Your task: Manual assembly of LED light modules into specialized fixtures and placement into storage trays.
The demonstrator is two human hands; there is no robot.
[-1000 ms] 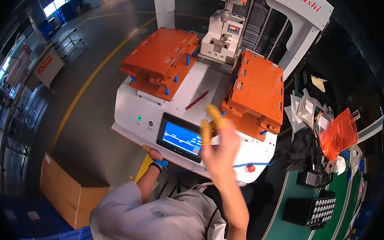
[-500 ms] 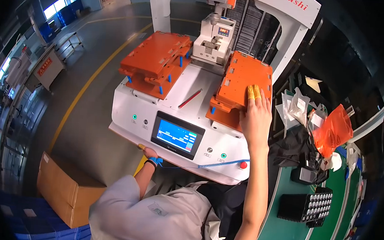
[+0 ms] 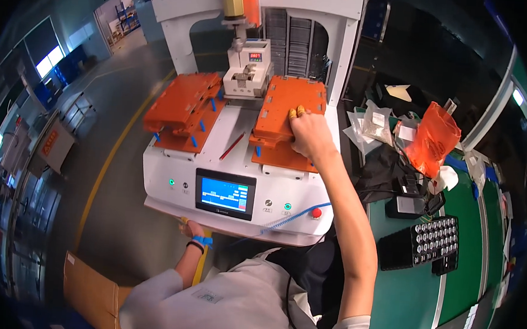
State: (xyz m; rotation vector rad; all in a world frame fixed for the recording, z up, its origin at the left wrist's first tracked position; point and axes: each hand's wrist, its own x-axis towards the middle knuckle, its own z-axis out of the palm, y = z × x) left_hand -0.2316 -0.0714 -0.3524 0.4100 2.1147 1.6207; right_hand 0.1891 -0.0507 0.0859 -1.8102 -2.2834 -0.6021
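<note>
Nearest, at the lower left, a brown cardboard box (image 3: 90, 286) sits beside the person's grey shirt (image 3: 224, 310). The left hand (image 3: 193, 228), a blue band at its wrist, is at the front edge of the white machine (image 3: 167, 202); whether its fingers are spread or closed cannot be told. On the right, a green table (image 3: 403, 300) bears a black tray (image 3: 397, 245) with rows of round silvery pieces, and farther along it are black cloth and an orange-red plastic bag (image 3: 434, 139). The bare right forearm crosses over the machine's front right corner, near a red button (image 3: 316, 213) and a coiled blue cord (image 3: 290, 221). Beyond the screen (image 3: 224, 194), the right hand (image 3: 310, 133) rests on the near right part of the right orange fixture (image 3: 291, 103), its yellow-capped fingers bent and close together; whether they grip cannot be told. A slim red rod (image 3: 232, 146) lies between this and the left orange fixture (image 3: 183, 99). Behind stands a white feeder unit (image 3: 244, 82), the driver head (image 3: 233, 3) above it.
</note>
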